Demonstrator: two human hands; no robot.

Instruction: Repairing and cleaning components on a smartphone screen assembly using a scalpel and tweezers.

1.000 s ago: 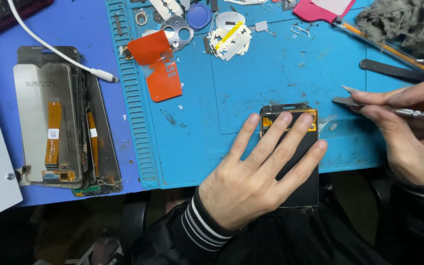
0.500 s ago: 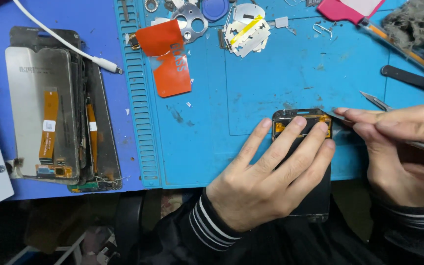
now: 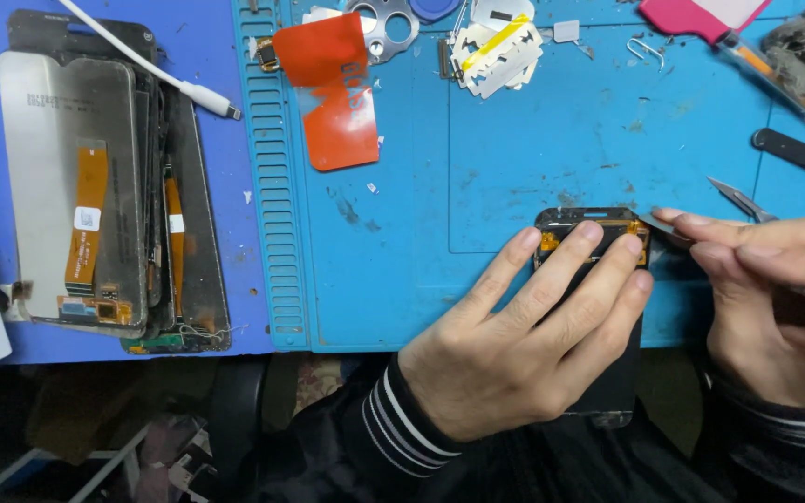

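My left hand (image 3: 524, 345) lies flat with its fingers spread on a small black phone screen assembly (image 3: 566, 224) with an orange flex cable, pressing it to the blue work mat (image 3: 477, 158) at the near edge. My right hand (image 3: 775, 298) grips a thin metal tool (image 3: 677, 226), its tip touching the upper right corner of the assembly. Most of the assembly is hidden under my left hand.
Several removed phone screens (image 3: 95, 186) are stacked at the left, with a white cable plug (image 3: 207, 96) beside them. An orange plastic card (image 3: 333, 88), white scraps (image 3: 500, 47), metal tweezers (image 3: 738, 197), a black pry tool (image 3: 798, 154) and a pink item (image 3: 701, 14) lie on the mat.
My right hand has brought the tool tip down and left, from beside the assembly onto its upper right corner. My left hand stays pressed on the assembly.
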